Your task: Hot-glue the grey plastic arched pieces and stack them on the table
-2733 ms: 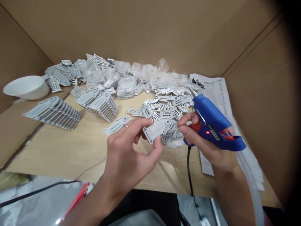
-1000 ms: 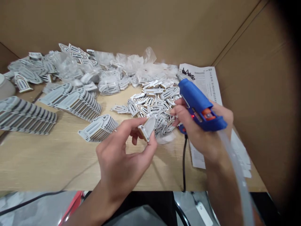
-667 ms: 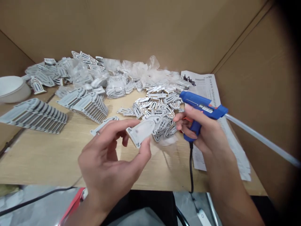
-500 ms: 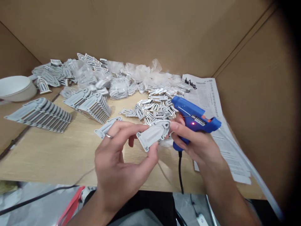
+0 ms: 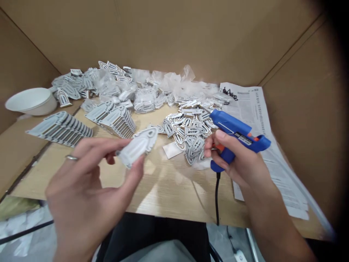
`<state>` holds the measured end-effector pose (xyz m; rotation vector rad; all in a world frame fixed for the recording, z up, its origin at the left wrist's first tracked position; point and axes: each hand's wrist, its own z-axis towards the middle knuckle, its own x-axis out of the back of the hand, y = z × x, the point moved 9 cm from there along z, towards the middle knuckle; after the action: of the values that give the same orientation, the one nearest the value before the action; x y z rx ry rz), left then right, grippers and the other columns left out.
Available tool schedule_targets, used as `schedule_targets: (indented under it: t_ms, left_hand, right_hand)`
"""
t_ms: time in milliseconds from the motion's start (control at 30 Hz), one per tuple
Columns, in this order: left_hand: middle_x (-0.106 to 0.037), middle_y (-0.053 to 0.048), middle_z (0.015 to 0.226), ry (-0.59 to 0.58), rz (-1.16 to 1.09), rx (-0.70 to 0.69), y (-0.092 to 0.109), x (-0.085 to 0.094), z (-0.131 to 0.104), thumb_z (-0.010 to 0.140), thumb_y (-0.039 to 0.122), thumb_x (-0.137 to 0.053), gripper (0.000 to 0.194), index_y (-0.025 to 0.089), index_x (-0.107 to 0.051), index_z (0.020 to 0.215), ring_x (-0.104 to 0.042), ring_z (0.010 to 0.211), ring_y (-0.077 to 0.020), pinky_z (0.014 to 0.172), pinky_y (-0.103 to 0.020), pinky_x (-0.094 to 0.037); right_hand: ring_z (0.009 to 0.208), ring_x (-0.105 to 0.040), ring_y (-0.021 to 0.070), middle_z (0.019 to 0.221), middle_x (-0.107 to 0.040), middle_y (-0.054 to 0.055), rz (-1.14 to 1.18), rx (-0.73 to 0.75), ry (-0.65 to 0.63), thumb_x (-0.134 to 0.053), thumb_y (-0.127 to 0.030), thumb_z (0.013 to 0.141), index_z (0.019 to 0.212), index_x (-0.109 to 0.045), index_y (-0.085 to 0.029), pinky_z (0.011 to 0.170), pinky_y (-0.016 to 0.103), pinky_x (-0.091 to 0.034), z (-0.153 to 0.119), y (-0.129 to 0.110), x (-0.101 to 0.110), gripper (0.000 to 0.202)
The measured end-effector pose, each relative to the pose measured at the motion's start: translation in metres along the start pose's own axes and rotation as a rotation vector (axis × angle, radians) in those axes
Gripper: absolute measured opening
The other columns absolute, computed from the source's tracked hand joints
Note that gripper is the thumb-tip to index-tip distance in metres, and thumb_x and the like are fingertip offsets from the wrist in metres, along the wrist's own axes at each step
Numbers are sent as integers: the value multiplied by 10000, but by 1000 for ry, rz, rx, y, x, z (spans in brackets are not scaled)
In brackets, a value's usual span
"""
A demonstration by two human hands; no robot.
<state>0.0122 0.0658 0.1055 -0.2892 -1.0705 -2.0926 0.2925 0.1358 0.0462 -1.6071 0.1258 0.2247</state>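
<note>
My left hand (image 5: 92,182), with a ring on one finger, pinches a pale grey arch-shaped plastic piece (image 5: 139,146) between thumb and fingertips. It is tilted above the table, its pointed end up and to the right. My right hand (image 5: 241,158) is wrapped round the handle of a blue glue gun (image 5: 231,125), whose nozzle points up and left over a heap of similar arched pieces (image 5: 191,125), some with gold patterns. Left of the heap stand two slanting rows of such pieces, a nearer row (image 5: 61,127) and a farther row (image 5: 111,116).
Clear plastic bags (image 5: 174,85) with more pieces lie along the cardboard wall (image 5: 169,36). A white bowl (image 5: 31,102) sits at the left. Printed sheets (image 5: 242,102) with black ties (image 5: 230,94) lie at the right. The gun's black cord (image 5: 217,200) hangs over the table's front edge.
My left hand has moved left with the arched piece, away from my right hand. The glue gun has shifted slightly right. A small white card by the heap now shows.
</note>
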Motion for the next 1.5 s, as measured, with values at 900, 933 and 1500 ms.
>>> schedule_targets:
  t_ms: [900, 933, 1500]
  left_hand:
    - [-612, -25, 852, -49, 55, 167, -57, -16, 9, 804, 334, -872, 245, 313, -829, 1044, -525, 728, -204, 643, -409, -433]
    - [-611, -25, 855, -50, 54, 168, -57, -16, 9, 803, 331, -873, 245, 312, -828, 1043, -525, 727, -204, 642, -407, -431]
    - [-774, -44, 1179, -56, -5, 230, -69, -12, -9, 768, 292, -919, 510, 301, -789, 1262, -618, 793, -194, 751, -416, -565]
  right_hand:
    - [630, -663, 167, 791, -724, 49, -9, -1, 97, -898, -385, 880, 843, -750, -215, 371, 220, -295, 8, -1, 21, 229]
    - [620, -653, 163, 789, -724, 49, -6, -2, 96, -907, -386, 872, 842, -751, -213, 370, 221, -289, 9, -1, 21, 234]
    - [585, -588, 131, 801, -732, 65, -30, -34, 117, -903, -406, 877, 781, -783, -199, 380, 213, -268, 8, 2, 25, 257]
